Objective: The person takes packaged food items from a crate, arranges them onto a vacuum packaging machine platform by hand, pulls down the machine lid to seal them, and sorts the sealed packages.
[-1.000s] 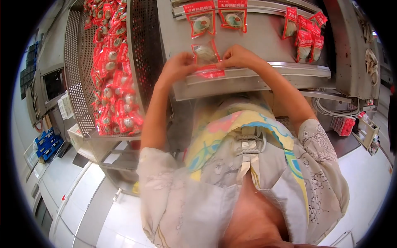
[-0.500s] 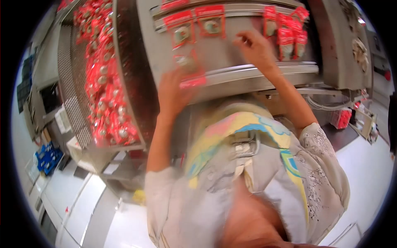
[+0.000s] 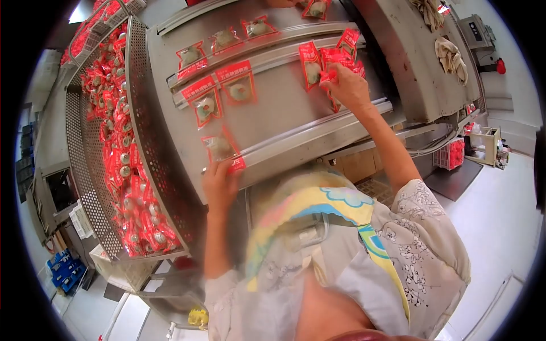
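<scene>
My left hand (image 3: pixel 222 183) is at the near left corner of the steel machine bed. Its closed fingers grip the red printed end of a clear packet (image 3: pixel 219 148) with a pale round item inside, lying across the near metal bar (image 3: pixel 318 132). Over on the right, my right hand (image 3: pixel 348 88) pinches a red packet (image 3: pixel 328 77) in a loose pile of similar packets. Two packets, a left one (image 3: pixel 205 107) and a right one (image 3: pixel 239 88), lie side by side with their red ends on the middle bar (image 3: pixel 267 61).
A perforated metal bin (image 3: pixel 136 108) full of red packets stands at left. More packets (image 3: pixel 226 38) line the far bar, where another person's hand (image 3: pixel 282 3) shows. A raised steel housing (image 3: pixel 401 62) with cloths (image 3: pixel 451 59) borders the right side.
My right hand has gone from the middle of the bed to the packet pile at right and closed on a packet. My left hand stays at the near-left packet. The view has shifted.
</scene>
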`<state>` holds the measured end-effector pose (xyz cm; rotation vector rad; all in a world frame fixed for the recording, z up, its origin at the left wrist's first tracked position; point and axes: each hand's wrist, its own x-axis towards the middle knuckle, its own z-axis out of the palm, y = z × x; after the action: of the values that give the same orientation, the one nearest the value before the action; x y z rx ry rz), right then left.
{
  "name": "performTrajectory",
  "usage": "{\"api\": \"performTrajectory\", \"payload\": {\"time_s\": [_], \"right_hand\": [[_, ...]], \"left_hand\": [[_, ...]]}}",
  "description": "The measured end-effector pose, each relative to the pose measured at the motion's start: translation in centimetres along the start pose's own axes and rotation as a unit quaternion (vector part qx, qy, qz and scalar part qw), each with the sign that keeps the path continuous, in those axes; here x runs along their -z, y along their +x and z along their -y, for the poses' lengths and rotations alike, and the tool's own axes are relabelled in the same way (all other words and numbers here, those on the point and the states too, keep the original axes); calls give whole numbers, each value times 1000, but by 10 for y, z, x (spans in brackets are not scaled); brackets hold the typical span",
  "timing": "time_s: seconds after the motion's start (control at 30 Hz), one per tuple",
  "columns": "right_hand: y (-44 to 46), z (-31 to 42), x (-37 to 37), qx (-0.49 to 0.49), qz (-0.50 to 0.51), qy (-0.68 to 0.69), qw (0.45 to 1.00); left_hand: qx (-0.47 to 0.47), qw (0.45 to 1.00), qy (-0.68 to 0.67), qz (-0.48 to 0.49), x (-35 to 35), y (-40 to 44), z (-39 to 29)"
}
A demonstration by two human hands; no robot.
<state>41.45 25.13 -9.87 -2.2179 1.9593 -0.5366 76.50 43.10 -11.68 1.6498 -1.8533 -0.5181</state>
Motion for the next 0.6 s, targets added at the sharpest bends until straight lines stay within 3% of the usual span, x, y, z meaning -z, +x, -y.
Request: {"api": "performTrajectory", "payload": {"time_s": [0.07, 0.17, 0.2, 0.23, 0.3, 0.4, 0.5, 0.6], "right_hand": [[3, 0, 1, -23, 56, 13, 998], [-4, 15, 8, 15, 5, 42, 999], [-7, 21, 13, 18, -1, 54, 998], [-12, 29, 17, 27, -10, 94, 995], [-23, 47, 20, 40, -15, 154, 987], [-44, 66, 14, 72, -7, 207, 976], [-70, 66, 7, 163, 20, 230, 959], [-88, 58, 7, -67, 84, 491, 864]], "left_hand": [[30, 997, -56, -39, -11, 9, -19], [170, 953, -253, 1, -54, 31, -45], [213, 915, -331, 88, -73, 43, -46], [254, 861, -405, 175, -90, 53, -49], [428, 652, -577, 244, -98, 80, -82], [455, 456, -720, 257, -122, 91, -66], [477, 397, -747, 239, -130, 98, -54], [537, 475, -665, 206, -119, 90, -63]]}}
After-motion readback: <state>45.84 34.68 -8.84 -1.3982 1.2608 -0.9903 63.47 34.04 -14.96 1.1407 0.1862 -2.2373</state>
